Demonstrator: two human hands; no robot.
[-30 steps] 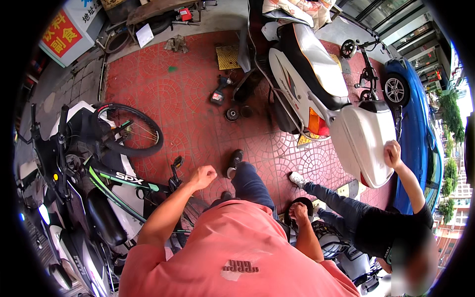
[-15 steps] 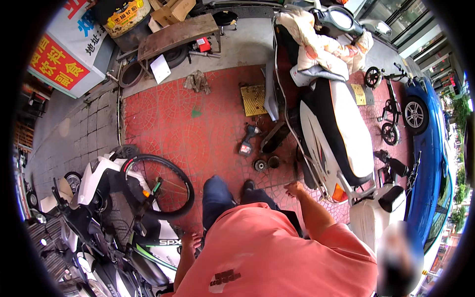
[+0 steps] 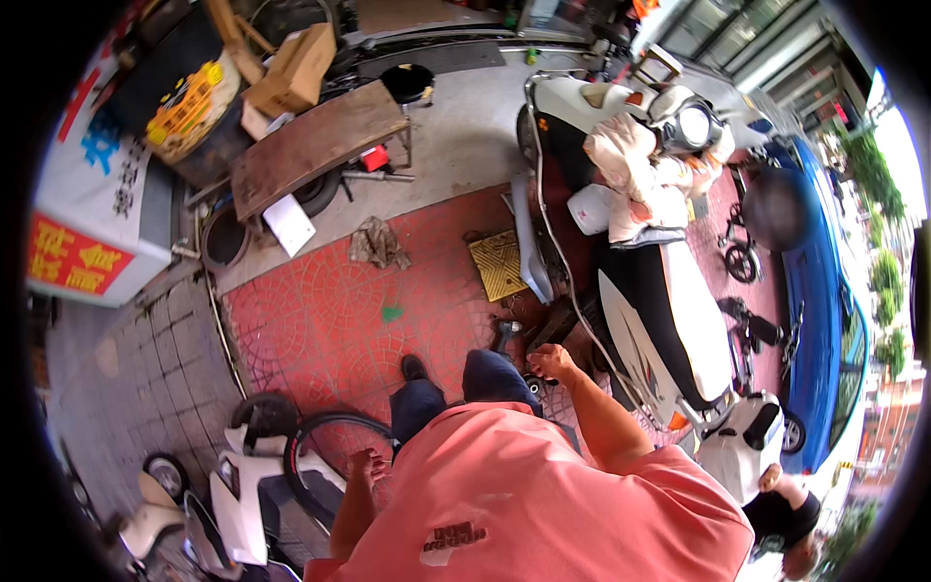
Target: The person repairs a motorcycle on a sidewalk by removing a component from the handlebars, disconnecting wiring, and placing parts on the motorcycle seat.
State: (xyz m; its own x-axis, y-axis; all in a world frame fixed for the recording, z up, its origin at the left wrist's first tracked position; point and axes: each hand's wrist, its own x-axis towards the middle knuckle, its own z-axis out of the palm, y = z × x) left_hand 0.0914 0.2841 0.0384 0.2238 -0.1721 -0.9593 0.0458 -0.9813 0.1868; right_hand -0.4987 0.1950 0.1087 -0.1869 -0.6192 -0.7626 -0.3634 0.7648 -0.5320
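My right hand (image 3: 553,361) is held out in front of me with its fingers curled; anything inside them is too small to make out. Beneath it, partly hidden by hand and knee, are a round metal part (image 3: 533,384) and a cordless power tool (image 3: 505,335) on the red paving. The parked white-and-black scooter (image 3: 669,320) stands to its right, apart from the hand. My left hand (image 3: 366,466) hangs low at my side, fingers loosely apart, holding nothing visible. Nearest to it is a black tyred wheel (image 3: 299,466) among the two-wheelers.
Ahead lie a crumpled rag (image 3: 378,243) and a yellow ridged plate (image 3: 497,267). A wooden bench (image 3: 320,145) with tyres beneath stands at far left, near a cardboard box (image 3: 294,70). A blue car (image 3: 824,320) is on the right. Another person (image 3: 787,514) is at lower right.
I have stepped forward, so the wheel and the tool sit lower in view. The other leg is now in front. My right hand has come up and inward, its fingers more closed.
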